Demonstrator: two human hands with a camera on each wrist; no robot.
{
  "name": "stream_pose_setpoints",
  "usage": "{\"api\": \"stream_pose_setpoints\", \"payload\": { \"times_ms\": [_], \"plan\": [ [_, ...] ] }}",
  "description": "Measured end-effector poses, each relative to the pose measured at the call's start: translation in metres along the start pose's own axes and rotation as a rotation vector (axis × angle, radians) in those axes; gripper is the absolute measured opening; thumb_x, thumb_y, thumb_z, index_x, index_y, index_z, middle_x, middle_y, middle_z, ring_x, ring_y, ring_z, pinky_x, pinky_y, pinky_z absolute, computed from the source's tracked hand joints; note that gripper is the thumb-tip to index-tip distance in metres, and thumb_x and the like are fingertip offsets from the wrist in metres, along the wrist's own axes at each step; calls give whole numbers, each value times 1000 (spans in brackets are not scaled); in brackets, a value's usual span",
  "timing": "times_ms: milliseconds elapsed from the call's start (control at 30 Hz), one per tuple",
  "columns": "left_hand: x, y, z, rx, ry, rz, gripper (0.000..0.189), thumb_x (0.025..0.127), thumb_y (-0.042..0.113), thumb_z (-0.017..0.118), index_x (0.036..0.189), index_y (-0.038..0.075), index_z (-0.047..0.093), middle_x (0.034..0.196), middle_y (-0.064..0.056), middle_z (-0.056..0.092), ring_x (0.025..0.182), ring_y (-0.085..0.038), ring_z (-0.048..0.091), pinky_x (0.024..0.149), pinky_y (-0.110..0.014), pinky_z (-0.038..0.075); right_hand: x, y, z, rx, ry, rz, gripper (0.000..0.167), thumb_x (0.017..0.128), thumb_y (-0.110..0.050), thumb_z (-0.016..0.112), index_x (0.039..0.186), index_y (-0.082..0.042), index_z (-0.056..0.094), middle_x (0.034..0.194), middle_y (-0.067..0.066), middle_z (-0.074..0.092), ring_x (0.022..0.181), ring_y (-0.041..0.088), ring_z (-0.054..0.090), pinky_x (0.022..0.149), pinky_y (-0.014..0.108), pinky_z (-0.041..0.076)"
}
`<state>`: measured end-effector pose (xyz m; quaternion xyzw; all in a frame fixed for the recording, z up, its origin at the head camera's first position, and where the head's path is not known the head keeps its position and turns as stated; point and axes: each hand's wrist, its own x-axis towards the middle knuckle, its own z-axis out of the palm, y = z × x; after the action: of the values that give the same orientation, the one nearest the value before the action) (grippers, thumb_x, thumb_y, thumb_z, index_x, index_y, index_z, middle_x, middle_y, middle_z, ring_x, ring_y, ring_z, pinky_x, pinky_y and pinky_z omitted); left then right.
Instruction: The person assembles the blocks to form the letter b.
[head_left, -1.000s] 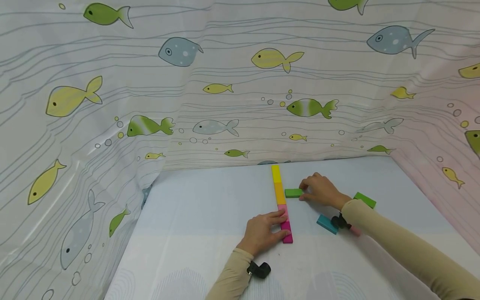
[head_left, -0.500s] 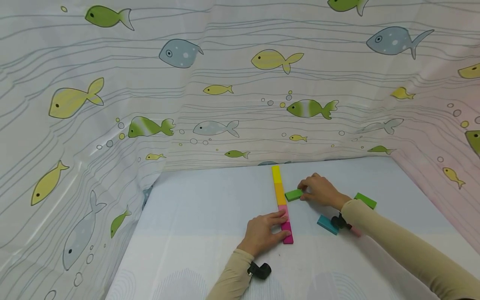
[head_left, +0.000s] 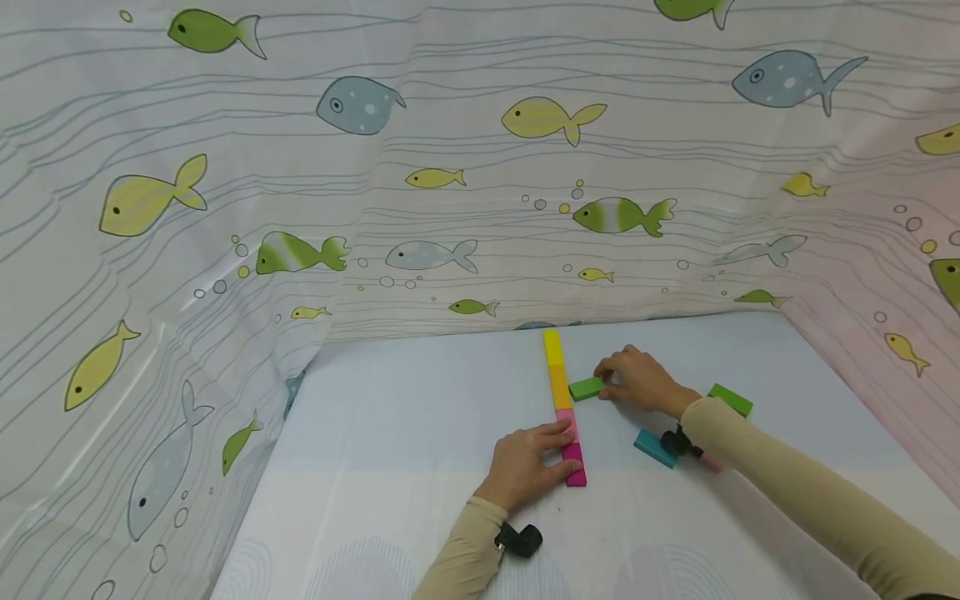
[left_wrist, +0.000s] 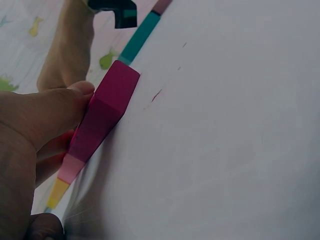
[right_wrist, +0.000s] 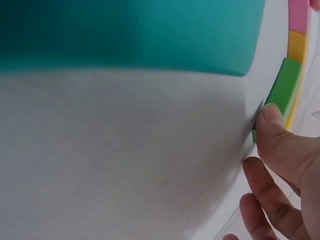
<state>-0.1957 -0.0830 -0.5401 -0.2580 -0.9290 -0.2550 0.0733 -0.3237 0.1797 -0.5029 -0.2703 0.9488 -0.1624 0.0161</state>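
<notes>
On the white desk (head_left: pixel 420 400), the right hand (head_left: pixel 637 379) pinches the right end of a flat green rectangular block (head_left: pixel 585 388), whose left end lies just beside an orange rectangular block (head_left: pixel 560 387). The left hand's (head_left: pixel 521 468) grip is spread, fingers on a light pink block (head_left: pixel 566 414), thumb touching a magenta block (head_left: pixel 572 452).

Head view is clear; wrist views are dimmer.

Block row (head_left: pixel 563 407) on table (head_left: pixel 405 408); other blocks (head_left: pixel 655 448) right; curtain (head_left: pixel 480 221) behind.
</notes>
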Motion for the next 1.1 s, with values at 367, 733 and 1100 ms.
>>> {"api": "stream_pose_setpoints", "payload": {
  "times_ms": [367,733,1100],
  "plan": [
    [1,0,-1,10,-1,3,47,95,46,78,137,27,73,145,15,67,126,-15,71,89,-28,61,1,-3,-1,-7,0,4,37,88,-29,88,120,-12,79,104,1,78,102,27,60,93,50,55],
    [2,-1,-1,7,6,7,45,95,46,79,135,26,75,144,13,68,126,-13,71,90,-27,60,1,-5,-2,0,-4,13,37,88,-26,88,119,-10,78,103,2,77,101,27,59,93,50,54],
    [1,1,-1,-1,0,-4,46,95,47,78,137,28,74,144,15,68,127,-14,70,86,-24,59,1,-4,0,8,-22,20,36,88,-27,88,118,-10,79,105,2,77,102,26,59,93,49,54]
  ]
}}
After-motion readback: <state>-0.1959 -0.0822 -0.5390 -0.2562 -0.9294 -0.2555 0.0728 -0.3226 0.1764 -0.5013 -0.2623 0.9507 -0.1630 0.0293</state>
